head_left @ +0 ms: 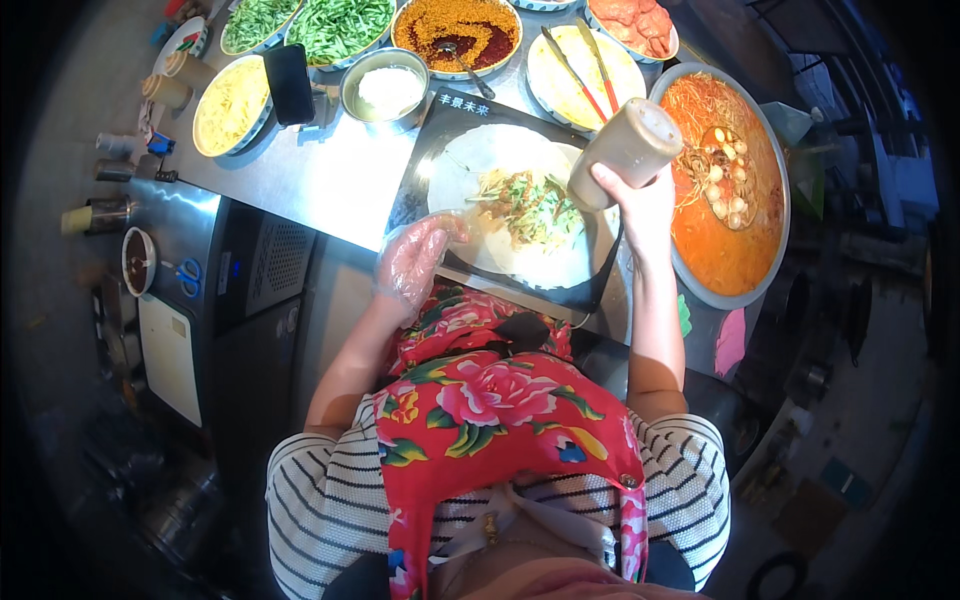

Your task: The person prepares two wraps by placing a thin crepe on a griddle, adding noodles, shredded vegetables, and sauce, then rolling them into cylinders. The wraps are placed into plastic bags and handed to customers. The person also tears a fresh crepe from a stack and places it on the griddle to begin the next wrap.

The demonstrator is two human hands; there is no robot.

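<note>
My right hand (638,195) grips a squeeze bottle (640,135) of brownish sauce, tilted with its base up and its nozzle end toward the filling. Shredded yellow and green filling (530,208) lies in a heap on thin, round white wrappers (490,155), which appear to overlap. They rest on a dark square board (437,135). Beside the board's left edge, my left hand (413,255) wears a clear plastic glove. Its fingers are loosely bent and slightly apart near the wrapper's edge, with nothing visible in them.
Along the back stand bowls of green shreds (340,30), yellow shreds (232,105) and chili powder (455,25), plus a metal pot (385,95). Red-handled tongs (590,75) lie across another bowl. A large basin (735,250) of red broth is at right. A black phone (289,85) stands back left.
</note>
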